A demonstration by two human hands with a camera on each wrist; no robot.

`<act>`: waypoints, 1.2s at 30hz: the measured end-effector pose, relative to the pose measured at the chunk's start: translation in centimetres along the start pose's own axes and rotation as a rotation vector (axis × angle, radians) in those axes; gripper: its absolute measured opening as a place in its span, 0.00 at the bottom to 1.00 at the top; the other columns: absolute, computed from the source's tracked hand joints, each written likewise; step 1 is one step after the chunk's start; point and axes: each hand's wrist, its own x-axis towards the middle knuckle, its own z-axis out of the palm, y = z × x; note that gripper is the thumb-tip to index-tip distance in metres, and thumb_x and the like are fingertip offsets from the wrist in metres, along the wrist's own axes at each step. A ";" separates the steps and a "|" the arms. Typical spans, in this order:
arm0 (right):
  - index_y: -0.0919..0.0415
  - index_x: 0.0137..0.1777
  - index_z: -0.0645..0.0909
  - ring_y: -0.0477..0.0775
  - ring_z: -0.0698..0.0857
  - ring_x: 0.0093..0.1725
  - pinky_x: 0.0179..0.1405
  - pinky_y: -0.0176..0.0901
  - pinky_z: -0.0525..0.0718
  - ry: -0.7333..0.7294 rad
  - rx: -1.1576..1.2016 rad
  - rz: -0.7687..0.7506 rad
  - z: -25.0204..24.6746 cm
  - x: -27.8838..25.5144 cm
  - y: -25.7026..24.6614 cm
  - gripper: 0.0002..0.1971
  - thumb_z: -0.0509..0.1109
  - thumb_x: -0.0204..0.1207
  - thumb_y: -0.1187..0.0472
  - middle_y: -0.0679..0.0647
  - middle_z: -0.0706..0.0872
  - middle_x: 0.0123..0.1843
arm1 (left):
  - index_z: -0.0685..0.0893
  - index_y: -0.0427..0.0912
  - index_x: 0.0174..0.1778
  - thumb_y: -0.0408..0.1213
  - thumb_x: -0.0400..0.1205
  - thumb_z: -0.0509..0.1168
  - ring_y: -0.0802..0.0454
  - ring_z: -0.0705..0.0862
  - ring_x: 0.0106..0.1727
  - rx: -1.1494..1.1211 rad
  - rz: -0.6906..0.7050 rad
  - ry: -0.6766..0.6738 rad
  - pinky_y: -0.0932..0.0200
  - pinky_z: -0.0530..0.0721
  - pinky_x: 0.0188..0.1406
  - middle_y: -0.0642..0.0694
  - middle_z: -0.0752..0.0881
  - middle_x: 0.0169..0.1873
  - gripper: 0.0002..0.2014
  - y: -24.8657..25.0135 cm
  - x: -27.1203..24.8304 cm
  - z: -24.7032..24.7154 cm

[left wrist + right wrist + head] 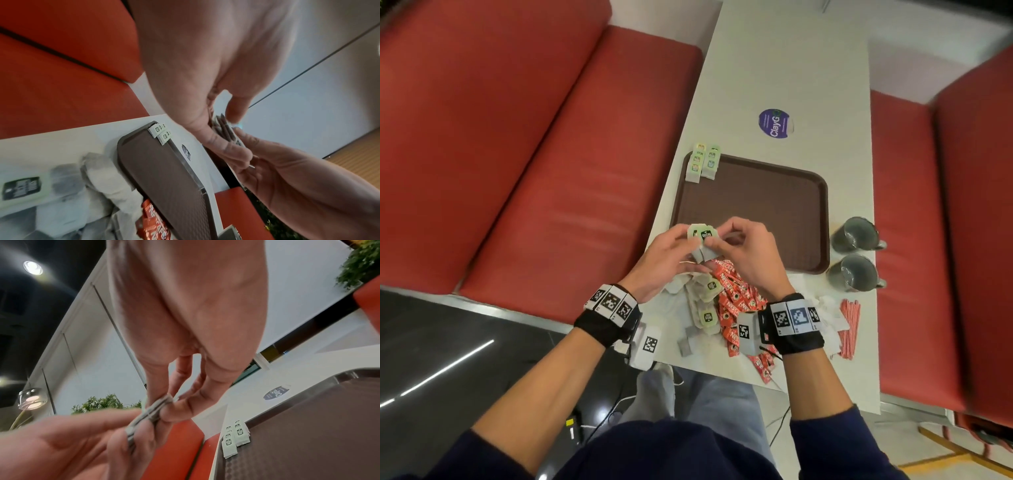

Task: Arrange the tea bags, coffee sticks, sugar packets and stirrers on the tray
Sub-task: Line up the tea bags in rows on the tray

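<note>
Progress: while most of the supplies lie loose on the table (784, 68), only two short overlapping rows of tea bags (703, 163) sit placed, at the far left corner of the tray (756, 212); by my reckoning the job is barely begun.
Left to do: the heap of tea bags (702, 301), the coffee sticks (736, 301), the sugar packets (828, 318) and the stirrers (849, 329), all at the table's near edge, off the tray.
Step in hand: squaring a small stack of tea bags (702, 240) in the air over the tray's near left corner, probably for a third row.
Left hand (671, 253): fingers curled under the stack, thumb on top, clamped on it.
Right hand (746, 250): thumb and fingertips pinch the stack's other edge; the remaining fingers are curled.
Materials: tea bags are flat, pale paper envelopes with green tags and dark labels, limp and slippery in a stack. Coffee sticks are glossy red foil sachets. Stirrers are thin, straight, red-and-white striped. Sugar packets are crumpled white paper. Tray is brown plastic, rounded corners, textured floor, raised rim.
Nearby: two dark mugs (856, 253) beside the tray's right edge; red bench seats on both sides.
</note>
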 end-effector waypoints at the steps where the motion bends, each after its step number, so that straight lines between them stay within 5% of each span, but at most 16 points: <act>1: 0.53 0.47 0.93 0.48 0.96 0.48 0.55 0.57 0.96 0.002 0.030 0.002 -0.1 0.6 -0.1 0.05 0.86 0.81 0.54 0.47 0.97 0.46 | 0.81 0.34 0.76 0.34 0.96 0.61 0.35 0.94 0.53 0.023 0.028 -0.002 0.48 0.94 0.57 0.35 0.94 0.56 0.14 0.1 0.4 -0.1; 6: 0.54 0.53 0.96 0.43 0.91 0.40 0.39 0.38 0.88 0.113 0.202 0.006 -0.8 4.1 -0.5 0.06 0.82 0.85 0.52 0.51 0.95 0.43 | 0.84 0.34 0.74 0.32 0.95 0.63 0.42 0.94 0.51 0.056 0.111 0.130 0.55 0.93 0.54 0.34 0.94 0.56 0.13 0.9 3.5 -1.2; 11: 0.52 0.54 0.95 0.41 0.89 0.36 0.42 0.35 0.85 0.264 0.218 0.095 -0.9 10.4 0.9 0.04 0.83 0.84 0.54 0.52 0.95 0.41 | 0.85 0.40 0.72 0.34 0.96 0.63 0.44 0.94 0.50 0.047 0.105 0.298 0.56 0.93 0.50 0.37 0.95 0.58 0.11 1.5 6.4 -2.6; 13: 0.50 0.55 0.93 0.39 0.92 0.40 0.47 0.37 0.88 0.266 0.143 0.144 -0.6 13.9 2.0 0.05 0.84 0.82 0.54 0.47 0.96 0.41 | 0.85 0.41 0.72 0.35 0.95 0.64 0.44 0.94 0.50 0.049 0.107 0.334 0.55 0.92 0.49 0.38 0.95 0.60 0.11 1.6 7.3 -3.0; 18: 0.52 0.52 0.87 0.51 0.96 0.45 0.60 0.56 0.94 0.231 0.004 0.248 1.0 22.2 5.6 0.12 0.89 0.76 0.56 0.49 0.95 0.43 | 0.85 0.40 0.71 0.34 0.93 0.68 0.39 0.96 0.55 0.032 0.108 0.399 0.53 0.93 0.55 0.41 0.95 0.60 0.11 2.0 9.1 -4.0; 23: 0.53 0.50 0.83 0.55 0.92 0.55 0.63 0.47 0.88 0.182 -0.104 0.275 2.0 26.6 7.8 0.12 0.86 0.79 0.59 0.47 0.90 0.41 | 0.85 0.38 0.71 0.34 0.93 0.69 0.37 0.96 0.57 -0.012 0.093 0.426 0.49 0.94 0.61 0.40 0.95 0.61 0.11 2.1 10.5 -4.9; 36: 0.55 0.56 0.82 0.58 0.87 0.51 0.53 0.48 0.82 0.213 -0.232 0.341 3.2 28.1 8.5 0.13 0.83 0.81 0.55 0.59 0.88 0.60 | 0.82 0.31 0.74 0.34 0.97 0.58 0.37 0.94 0.64 -0.124 0.042 0.385 0.48 0.91 0.70 0.33 0.93 0.62 0.14 1.9 12.0 -5.4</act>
